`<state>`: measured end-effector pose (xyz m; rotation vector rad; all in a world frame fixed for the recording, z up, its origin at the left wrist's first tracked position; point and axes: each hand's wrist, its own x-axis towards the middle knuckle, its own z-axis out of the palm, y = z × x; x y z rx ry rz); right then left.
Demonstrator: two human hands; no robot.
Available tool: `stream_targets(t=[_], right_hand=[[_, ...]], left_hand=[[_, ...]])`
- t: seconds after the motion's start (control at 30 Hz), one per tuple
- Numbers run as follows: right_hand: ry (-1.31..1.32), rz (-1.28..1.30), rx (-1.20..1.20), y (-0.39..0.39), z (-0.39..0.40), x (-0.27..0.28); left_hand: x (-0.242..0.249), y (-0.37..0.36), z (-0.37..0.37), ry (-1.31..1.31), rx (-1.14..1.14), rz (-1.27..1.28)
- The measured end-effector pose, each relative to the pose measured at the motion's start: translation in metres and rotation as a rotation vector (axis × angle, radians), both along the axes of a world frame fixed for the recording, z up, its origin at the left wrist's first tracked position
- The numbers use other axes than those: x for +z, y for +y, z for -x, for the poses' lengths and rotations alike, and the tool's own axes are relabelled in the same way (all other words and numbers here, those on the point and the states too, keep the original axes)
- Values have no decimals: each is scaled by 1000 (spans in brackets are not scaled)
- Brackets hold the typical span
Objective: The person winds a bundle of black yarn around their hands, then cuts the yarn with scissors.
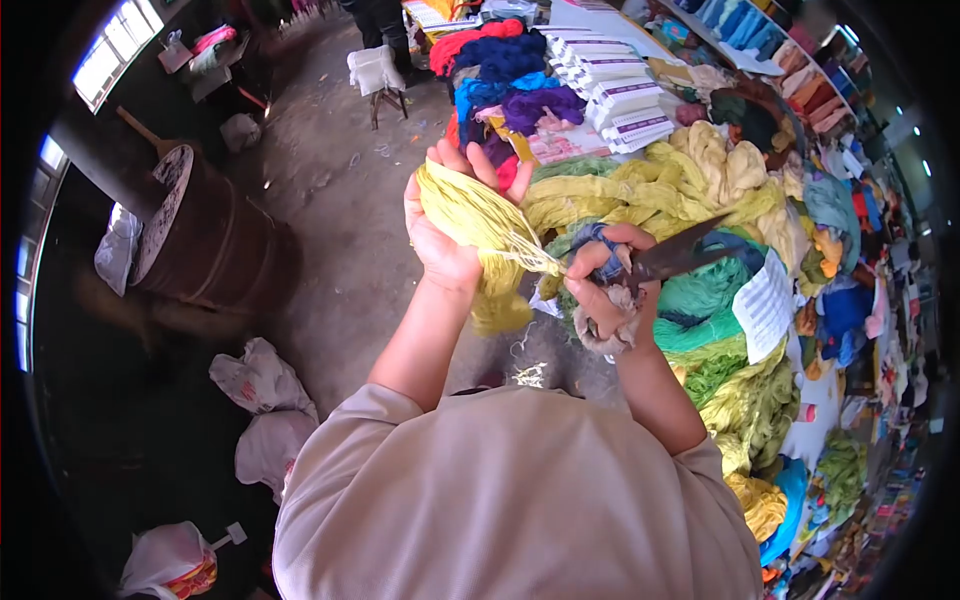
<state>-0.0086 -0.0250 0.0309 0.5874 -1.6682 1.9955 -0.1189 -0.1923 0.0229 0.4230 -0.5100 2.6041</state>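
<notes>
My left hand [445,255] is curled, palm up, around a skein of bright yellow yarn [462,208]; part of the yarn hangs below the wrist. In my right hand [597,303] is a pair of dark scissors [680,256], their handles wrapped in blue and greyish cloth. The blades point right, away from the skein. Pale threads run from the skein to the thumb and fingertips of my right hand, which seem to pinch them. Beneath the scissors lie green yarn skeins [700,330] on the table.
Olive-yellow skeins [650,195], a printed paper sheet [763,305] and a stack of white paper bands [610,85] cover the table on my right. A rusty drum [215,240] stands left. White bags [265,385] lie on the floor, and a padded stool [376,75] stands farther off near a person's legs.
</notes>
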Motion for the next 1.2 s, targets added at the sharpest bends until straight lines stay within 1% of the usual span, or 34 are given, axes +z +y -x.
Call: stream_targets(t=[0.03, 0.1, 0.13, 0.2, 0.23, 0.27, 0.3, 0.33, 0.37, 0.43, 0.47, 0.53, 0.57, 0.6, 0.63, 0.67, 0.7, 0.73, 0.77, 0.83, 0.9, 0.93, 1.0, 1.03, 1.1, 1.13, 1.2], right_hand=[[-1, 8, -9, 2, -1, -2], [-257, -10, -11, 8, -4, -8], [-292, -55, -32, 10, -5, -11], [-413, -140, -56, 18, -7, -19], [-492, -88, -47, 22, -8, -28], [-482, -67, -59, 24, -10, -35], [-593, 20, -69, 27, -14, -41], [-702, 110, -73, 30, -20, -45], [-720, 194, 58, 33, -28, -47], [-829, 250, 282, 24, -44, -50], [-918, 296, 456, 22, -48, -61], [-1038, 482, 625, 5, -48, -57], [-1009, 501, 681, -1, -43, -55], [-902, 428, 618, -7, -36, -57], [-797, 351, 555, -12, -27, -62], [-725, 266, 470, -11, -14, -66], [-554, 147, 296, -8, -5, -61], [-380, 28, 123, -6, -1, -53], [-397, -117, -15, -2, -7, -40], [-389, -120, 16, -4, -13, -29], [-362, -155, 50, -7, -17, -20], [-363, -162, 63, -8, -17, -18], [-316, -248, 31, -9, -17, -17], [-320, -254, 32, -8, -18, -17], [-466, -265, 83, -6, -21, -17], [-469, -270, 81, -6, -22, -18], [-674, -139, 192, -6, -28, -20]], left_hand=[[-2, 0, 1, -1, -9, 8], [-3, 4, 4, 40, 11, 29], [-1, 7, 4, 42, -1, 34], [7, 13, 4, 78, 126, 243], [4, 15, 8, 48, 142, 268], [1, 17, 14, 91, 216, 400], [-4, 20, 22, 136, 292, 530], [-7, 23, 32, 135, 298, 602], [-13, 28, 41, 147, 297, 651], [-19, 37, 51, 146, 306, 751], [-20, 42, 52, 165, 321, 740], [-14, 52, 47, 200, 350, 703], [-9, 55, 37, 213, 343, 685], [-4, 57, 27, 223, 338, 664], [-1, 57, 18, 329, 382, 679], [2, 53, 2, 362, 379, 644], [9, 48, -14, 377, 370, 626], [12, 40, -24, 433, 426, 672], [14, 32, -29, 478, 479, 711], [21, 21, -28, 569, 598, 787], [24, 8, -22, 653, 457, 752], [23, 1, -25, 560, 318, 749], [22, -8, -23, 625, 274, 841], [23, -7, -19, 662, 286, 842], [23, -13, -11, 630, 220, 843], [21, -16, -7, 595, 214, 865], [17, -13, -7, 593, 182, 838]])
